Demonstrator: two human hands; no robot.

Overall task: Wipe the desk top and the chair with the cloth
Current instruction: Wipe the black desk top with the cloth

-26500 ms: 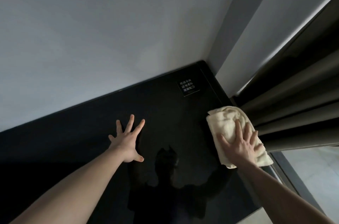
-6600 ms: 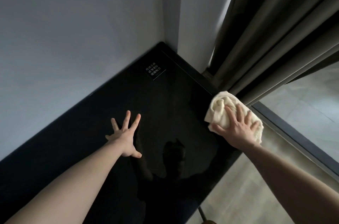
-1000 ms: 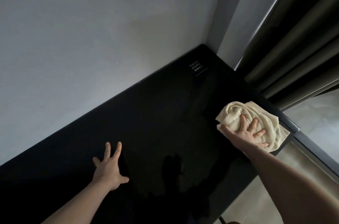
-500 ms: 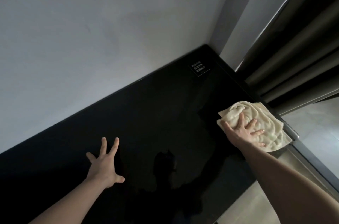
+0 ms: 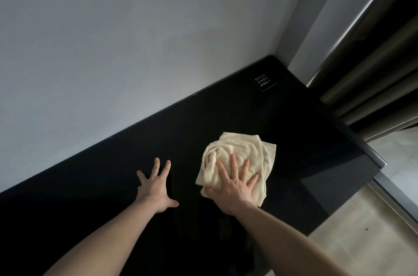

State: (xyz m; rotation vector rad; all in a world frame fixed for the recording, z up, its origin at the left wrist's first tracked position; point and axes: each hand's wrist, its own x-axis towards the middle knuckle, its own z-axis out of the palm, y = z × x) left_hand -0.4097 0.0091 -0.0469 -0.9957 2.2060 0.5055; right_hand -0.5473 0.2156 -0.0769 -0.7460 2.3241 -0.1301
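A glossy black desk top (image 5: 305,140) runs along a pale wall into a corner. A crumpled cream cloth (image 5: 239,151) lies near the middle of the desk. My right hand (image 5: 235,185) presses flat on the near part of the cloth, fingers spread. My left hand (image 5: 156,187) rests palm down on the bare desk to the left of the cloth, fingers spread, holding nothing. No chair is in view.
A small black card with white text (image 5: 263,81) lies in the far desk corner. Dark curtains (image 5: 371,86) hang past the desk's right end. The pale wall (image 5: 135,38) borders the desk's far edge. Light floor (image 5: 371,244) shows at lower right.
My right hand has slid the cloth from the desk's right end leftward toward the middle. My left hand stays planted on the desk.
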